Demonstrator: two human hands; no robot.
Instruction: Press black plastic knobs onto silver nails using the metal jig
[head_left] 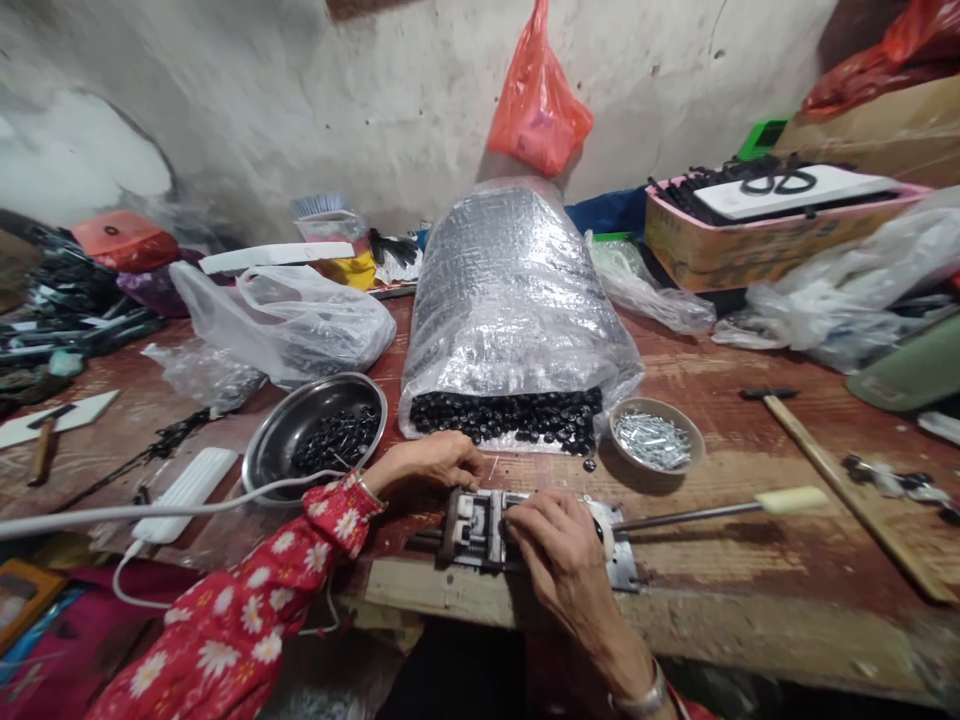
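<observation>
Work looks midway. Metal tool lies at near edge of table; right hand on it, fingers curled close together, cannot tell what they pinch. Left hand just behind tool, near plastic bag, fingers bunched, grip hidden. Remaining: many black pieces at bag's mouth, metal pins in small bowl. Steel bowl holds black parts, perhaps finished ones.
</observation>
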